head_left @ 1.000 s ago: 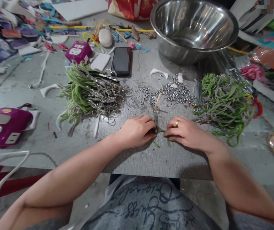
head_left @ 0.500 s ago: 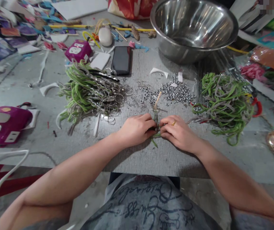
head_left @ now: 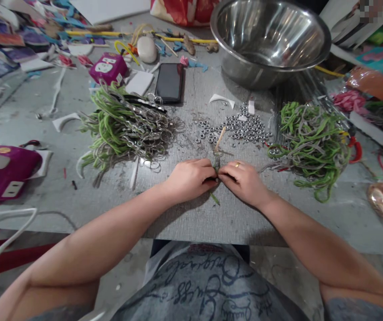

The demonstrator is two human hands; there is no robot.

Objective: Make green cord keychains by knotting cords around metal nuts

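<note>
My left hand (head_left: 194, 179) and my right hand (head_left: 241, 180) meet at the middle of the table, fingertips pinched together on a green cord (head_left: 214, 198). One short green end sticks out below the fingers; the part between the fingertips is hidden. Just beyond the hands a thin wooden stick (head_left: 220, 139) stands tilted, with a small clear ring or loop at its foot. Behind it lie many small silver metal rings or nuts (head_left: 245, 129). To the left is a bundle of green and grey cords with metal rings (head_left: 124, 125); to the right, a heap of green and grey cords (head_left: 315, 147).
A large steel bowl (head_left: 268, 76) stands at the back right. A black phone (head_left: 169, 83) lies behind the left bundle. Purple boxes (head_left: 109, 67), a white stone (head_left: 147, 49) and coloured scraps lie at the left. Red-handled scissors (head_left: 355, 150) show beside the right heap.
My right hand has moved slightly left, closing against my left fingertips. The cord piece that showed by the right fingers is now covered. The left hand has barely moved.
</note>
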